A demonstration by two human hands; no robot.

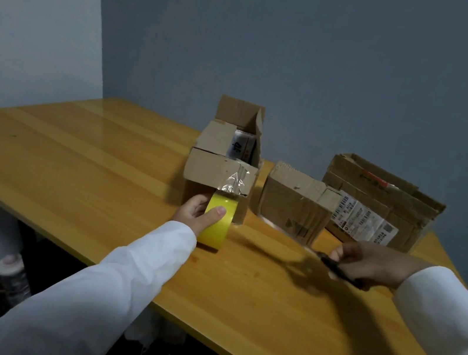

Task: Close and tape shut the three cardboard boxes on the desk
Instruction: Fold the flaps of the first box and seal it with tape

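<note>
Our left hand (196,209) grips the yellow tape roll (216,224) against the open box (221,172); our right hand (373,264) pinches dark scissors (338,269) above the tabletop (75,157).

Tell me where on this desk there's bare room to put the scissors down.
The widest bare patch of the desk lies left of the open box, out to the wall. The near strip between both sleeves is bare too. It is crowded at the back right, where the middle box and labelled box stand close together.
</note>
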